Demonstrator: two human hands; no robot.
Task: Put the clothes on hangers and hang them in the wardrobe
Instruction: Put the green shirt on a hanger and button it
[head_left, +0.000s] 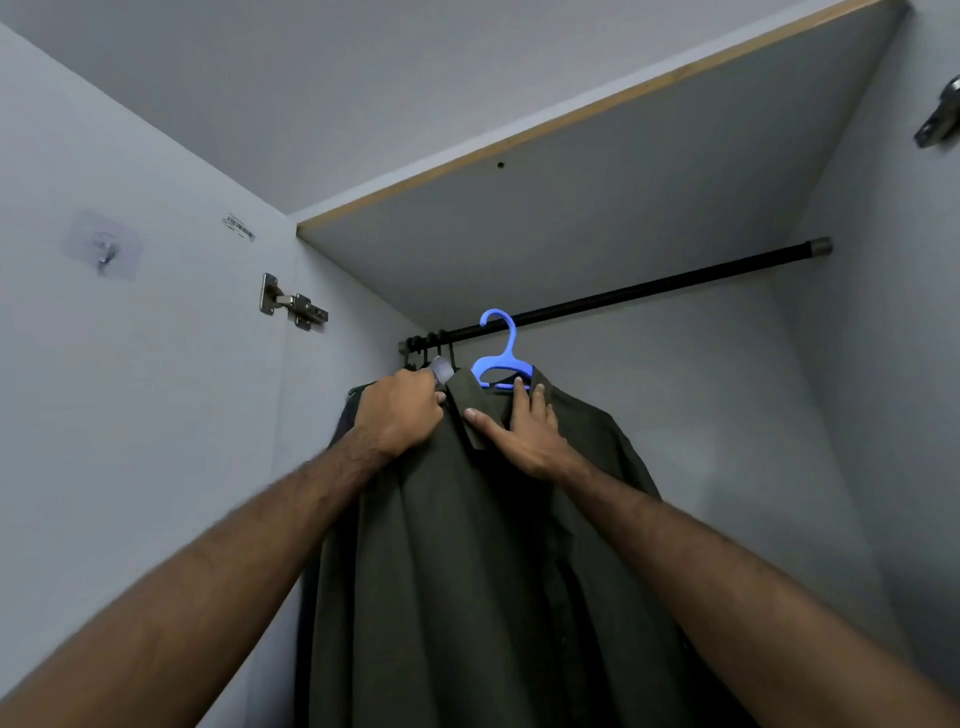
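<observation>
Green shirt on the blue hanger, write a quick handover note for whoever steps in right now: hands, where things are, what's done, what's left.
Left hand: curled grip on the green shirt at its collar.
Right hand: fingers straight, pressing the shirt by the blue hanger.
Shirt is on the hanger. The hook is up at the black rail; whether it is seated is unclear. Dark hangers with clothes are bunched at the rail's left end.
Left: confirm the hook is on, straighten the collar, let go.
</observation>
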